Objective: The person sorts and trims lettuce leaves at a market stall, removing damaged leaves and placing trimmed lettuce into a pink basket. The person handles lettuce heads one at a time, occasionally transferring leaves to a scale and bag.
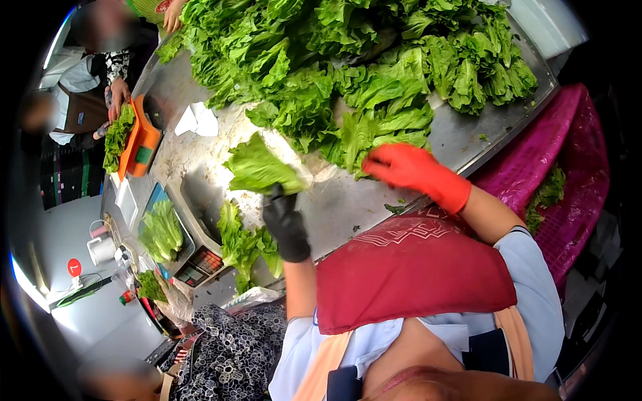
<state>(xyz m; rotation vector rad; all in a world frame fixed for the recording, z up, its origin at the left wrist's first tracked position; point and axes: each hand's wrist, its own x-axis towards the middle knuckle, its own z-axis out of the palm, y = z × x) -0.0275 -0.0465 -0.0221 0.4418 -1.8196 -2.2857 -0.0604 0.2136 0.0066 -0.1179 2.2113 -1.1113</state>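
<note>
Black glove on, your left hand [286,227] grips one bunch [261,166] above the table [364,208]. Your right hand [416,175], gloved red, is at the pile's near edge; its fingers are blurred, so you cannot tell whether they hold a leaf. The work looks far from finished: one lettuce [160,230] rests on the scale [191,224] to your left, while a large pile [294,73] covers the far side. A loose bunch [242,246] lies between your left hand and the scale, partly in the way. Farther left are white paper [197,120], an orange scale [142,142] and a co-worker's hand [119,92]; a magenta bag [572,160] stands right.
</note>
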